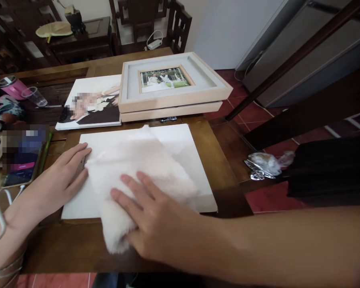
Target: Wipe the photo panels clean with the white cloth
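Observation:
A white fluffy cloth (144,156) lies spread over a flat white board (186,152) on the wooden table. My right hand (156,216) presses on the cloth with its fingers apart on top, and its thumb is tucked at the cloth's folded near edge. At the board's left edge rests my left hand (64,172), fingers spread and holding nothing. A small grey piece shows between those fingers, too little of it to name. Beyond the board stand two stacked light-wood picture frames (171,102), the upper one with a photo inside.
Left of the frames lies a large photo print (93,108). A phone (25,160) with a white cable, a pink tumbler (13,88) and a clear plastic cup (36,97) are at the left. A plastic bag (264,164) lies right of the table (225,176).

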The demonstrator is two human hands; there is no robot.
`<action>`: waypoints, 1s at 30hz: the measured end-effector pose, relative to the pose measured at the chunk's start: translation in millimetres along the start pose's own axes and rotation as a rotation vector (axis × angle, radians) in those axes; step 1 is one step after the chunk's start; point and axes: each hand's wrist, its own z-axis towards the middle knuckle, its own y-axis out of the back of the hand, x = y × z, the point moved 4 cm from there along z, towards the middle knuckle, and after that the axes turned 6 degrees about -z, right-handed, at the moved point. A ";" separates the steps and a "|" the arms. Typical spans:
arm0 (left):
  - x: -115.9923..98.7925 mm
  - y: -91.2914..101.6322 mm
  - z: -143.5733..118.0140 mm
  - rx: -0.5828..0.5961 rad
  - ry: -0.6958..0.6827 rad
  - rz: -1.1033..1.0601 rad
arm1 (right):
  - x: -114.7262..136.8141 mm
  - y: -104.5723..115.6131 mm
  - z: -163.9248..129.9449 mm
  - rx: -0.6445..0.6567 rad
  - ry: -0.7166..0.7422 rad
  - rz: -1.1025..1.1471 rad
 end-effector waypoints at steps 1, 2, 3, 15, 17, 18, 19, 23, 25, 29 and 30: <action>1.1 -0.4 -0.3 0.001 -0.011 0.005 | 5.1 1.3 -2.6 -0.018 0.019 0.005; 1.8 -0.8 -0.5 0.004 -0.020 0.010 | 8.1 2.2 -4.4 -0.030 0.030 0.012; 2.1 -1.0 -0.5 0.006 -0.029 0.015 | 8.9 2.9 -5.2 -0.037 0.039 0.022; -4.9 2.9 0.9 0.005 0.043 -0.008 | -63.4 -11.6 12.9 0.356 -0.108 0.029; -4.8 2.7 0.5 0.004 0.042 -0.015 | -50.6 -11.1 10.9 0.324 -0.117 0.027; -4.7 2.6 0.4 0.003 0.045 -0.017 | -40.6 -9.3 8.8 0.280 -0.109 0.022; -4.7 2.4 0.5 0.002 0.045 -0.018 | -29.1 -6.4 6.0 0.219 -0.090 0.013; -4.6 1.5 1.8 0.009 0.023 -0.022 | 12.0 7.5 -6.7 -0.018 0.026 -0.092; -3.5 1.5 2.2 0.015 0.028 -0.027 | 20.7 9.8 -9.4 -0.044 0.068 -0.139; -4.0 3.1 1.6 0.020 0.034 -0.026 | 9.1 9.7 -3.5 -0.064 0.060 -0.119; -4.8 3.7 1.3 0.018 0.031 -0.025 | 1.7 8.2 -0.7 -0.035 0.057 -0.091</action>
